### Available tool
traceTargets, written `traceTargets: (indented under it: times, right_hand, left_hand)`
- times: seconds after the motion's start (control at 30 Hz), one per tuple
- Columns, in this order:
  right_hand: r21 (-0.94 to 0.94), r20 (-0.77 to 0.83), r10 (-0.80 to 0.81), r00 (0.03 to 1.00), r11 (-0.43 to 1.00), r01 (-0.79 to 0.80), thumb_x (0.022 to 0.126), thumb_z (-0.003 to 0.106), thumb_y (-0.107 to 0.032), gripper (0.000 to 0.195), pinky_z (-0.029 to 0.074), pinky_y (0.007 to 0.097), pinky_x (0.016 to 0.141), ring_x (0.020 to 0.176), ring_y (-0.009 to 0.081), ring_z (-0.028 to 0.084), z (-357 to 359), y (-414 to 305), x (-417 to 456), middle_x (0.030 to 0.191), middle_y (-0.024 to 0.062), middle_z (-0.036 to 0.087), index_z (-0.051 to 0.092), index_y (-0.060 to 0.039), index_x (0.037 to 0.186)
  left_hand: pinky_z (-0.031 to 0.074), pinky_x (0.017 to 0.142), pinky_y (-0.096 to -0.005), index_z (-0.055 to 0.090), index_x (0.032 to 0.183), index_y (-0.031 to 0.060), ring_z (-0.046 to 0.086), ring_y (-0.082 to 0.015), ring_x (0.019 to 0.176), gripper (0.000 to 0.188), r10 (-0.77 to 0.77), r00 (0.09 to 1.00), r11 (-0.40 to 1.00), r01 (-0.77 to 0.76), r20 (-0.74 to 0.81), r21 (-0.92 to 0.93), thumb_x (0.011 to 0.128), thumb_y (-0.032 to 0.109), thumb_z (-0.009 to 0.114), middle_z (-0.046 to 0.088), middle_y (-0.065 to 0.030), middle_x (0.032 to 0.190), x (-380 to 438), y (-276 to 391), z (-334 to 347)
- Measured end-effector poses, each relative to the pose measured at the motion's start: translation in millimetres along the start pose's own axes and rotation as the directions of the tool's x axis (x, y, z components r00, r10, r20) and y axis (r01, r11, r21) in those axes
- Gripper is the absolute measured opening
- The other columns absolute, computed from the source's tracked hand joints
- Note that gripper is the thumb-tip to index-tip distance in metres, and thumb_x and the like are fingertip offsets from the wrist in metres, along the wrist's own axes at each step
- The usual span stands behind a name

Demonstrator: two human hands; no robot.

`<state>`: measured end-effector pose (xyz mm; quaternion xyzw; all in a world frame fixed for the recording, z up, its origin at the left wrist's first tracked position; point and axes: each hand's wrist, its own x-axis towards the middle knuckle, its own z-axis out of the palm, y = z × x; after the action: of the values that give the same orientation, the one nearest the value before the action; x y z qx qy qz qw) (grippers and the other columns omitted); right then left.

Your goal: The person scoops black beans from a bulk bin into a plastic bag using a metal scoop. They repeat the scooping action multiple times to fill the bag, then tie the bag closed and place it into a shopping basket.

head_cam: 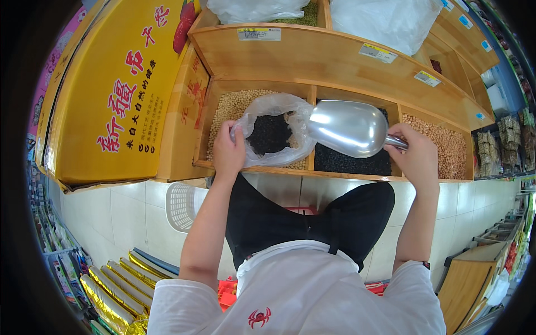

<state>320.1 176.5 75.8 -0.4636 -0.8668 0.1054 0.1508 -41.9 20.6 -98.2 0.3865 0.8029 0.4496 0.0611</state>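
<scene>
My left hand (229, 146) grips the rim of a clear plastic bag (276, 104) that stands with its mouth open over the soybean compartment. Black beans (270, 134) lie inside the bag. In my right hand (412, 153) is the handle of a shiny metal scoop (349, 125). The scoop's front edge meets or overlaps the bag's right rim, and its underside faces up, so whatever it holds is hidden. Below the scoop is a compartment of black beans (351, 163). Pale soybeans (251, 98) show around the bag.
Peanuts (435, 142) fill the right compartment of the wooden bin (289, 54). Price tags hang on its upper board. A yellow cardboard box (121, 96) stands at the left. Below it a white plastic basket (179, 207) rests near the floor. Plastic bags (381, 21) cover the upper compartments.
</scene>
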Motion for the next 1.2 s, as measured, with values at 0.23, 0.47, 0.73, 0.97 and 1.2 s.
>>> traceTargets:
  times: [0.23, 0.47, 0.73, 0.97, 1.2]
  right_hand:
    - [-0.102, 0.062, 0.206, 0.977, 0.975, -0.199, 0.079, 0.086, -0.017, 0.028, 0.058, 0.041, 0.075, 0.086, 0.0276, 0.075, 31.6, 68.6, -13.5, 0.092, 0.0053, 0.078, 0.07, -0.0131, 0.101]
    - [-0.014, 0.205, 0.166, 0.965, 0.986, -0.167, 0.08, 0.085, -0.017, 0.031, 0.058, 0.047, 0.08, 0.093, 0.0349, 0.074, 116.6, 84.1, -14.9, 0.097, 0.0103, 0.077, 0.066, -0.011, 0.103]
    - [0.249, 0.284, 0.231, 0.931, 0.919, -0.305, 0.082, 0.084, -0.009, 0.035, 0.057, 0.042, 0.082, 0.092, 0.0306, 0.073, 159.5, 94.9, -14.3, 0.098, 0.0131, 0.073, 0.061, -0.0058, 0.109]
    - [0.511, 0.351, 0.311, 0.883, 0.727, -0.459, 0.08, 0.086, -0.004, 0.036, 0.055, 0.0315, 0.079, 0.085, 0.0166, 0.065, 175.2, 122.8, -10.9, 0.092, 0.0073, 0.067, 0.061, -0.0013, 0.106]
    - [0.684, 0.359, 0.318, 0.877, 0.55, -0.48, 0.081, 0.082, 0.002, 0.035, 0.051, 0.0246, 0.08, 0.086, 0.0107, 0.062, 176.7, 130.6, -8.9, 0.095, 0.0036, 0.066, 0.057, -0.0034, 0.106]
  left_hand:
    - [0.053, 0.082, -0.0478, 0.063, 0.114, 0.0051, 0.069, -0.0417, 0.096, 0.023, 0.023, 1.0, 0.999, -0.023, 0.0, 0.033, 0.106, 0.026, 0.057, 0.071, -0.021, 0.103, -0.4, 1.3, -0.3]
    - [0.053, 0.081, -0.0464, 0.063, 0.109, 0.0038, 0.068, -0.0414, 0.092, 0.022, 0.025, 1.0, 0.999, -0.026, 0.013, 0.029, 0.106, 0.025, 0.058, 0.07, -0.0207, 0.099, -0.4, 5.1, -1.0]
    - [0.053, 0.08, -0.0468, 0.064, 0.108, 0.0035, 0.068, -0.0412, 0.092, 0.022, 0.055, 0.998, 0.998, -0.056, 0.007, 0.038, 0.105, 0.025, 0.059, 0.07, -0.0202, 0.098, -0.4, 4.7, -0.5]
    - [0.052, 0.08, -0.0467, 0.063, 0.106, 0.0031, 0.068, -0.0411, 0.091, 0.022, 0.029, 0.999, 0.999, -0.029, 0.027, 0.031, 0.104, 0.024, 0.059, 0.07, -0.02, 0.097, -0.8, 4.7, -1.3]
    - [0.052, 0.079, -0.0468, 0.063, 0.104, 0.003, 0.066, -0.0415, 0.09, 0.022, 0.033, 0.999, 0.999, -0.034, 0.036, 0.022, 0.104, 0.024, 0.059, 0.068, -0.0196, 0.096, -0.6, 4.4, -0.8]
